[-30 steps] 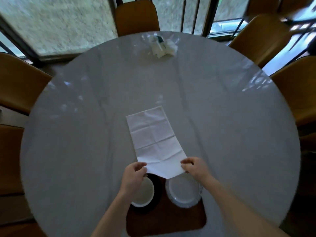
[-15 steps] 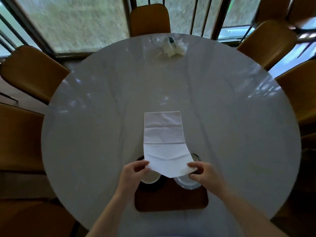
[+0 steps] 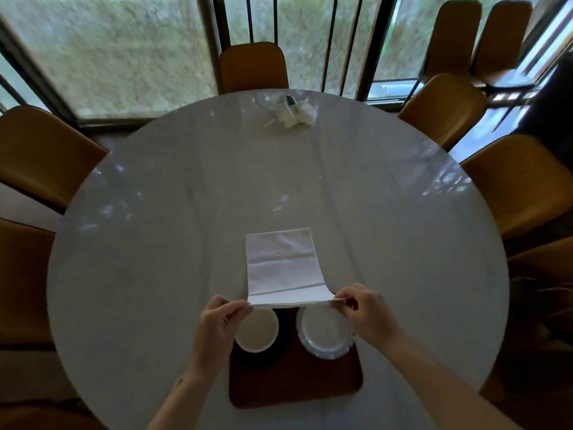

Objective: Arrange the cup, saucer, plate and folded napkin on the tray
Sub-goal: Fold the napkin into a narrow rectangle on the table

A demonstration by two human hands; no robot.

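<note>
Fingers [image 3: 240,310] of the left hand [image 3: 218,325] were pinched shut on the near left corner of the napkin [image 3: 283,268], and the right hand [image 3: 364,311] pinched the near right corner in the same way, so the near edge was drawn taut between them and lifted a little off the table [image 3: 155,243]. From that held edge the napkin ran straight away from the person, its long axis pointing toward the far side, its far end lying flat on the tabletop. Both hands stood equally near to it, one at each corner. Just below the raised edge sat the tray [image 3: 294,383], with the cup [image 3: 255,332] on a dark saucer [image 3: 280,352] to the left and the plate [image 3: 325,336] to the right, close beside each other. I judged the fold was under way: the near edge would have to travel forward, away from the body, to meet the far one, before the napkin could go on the tray.
</note>
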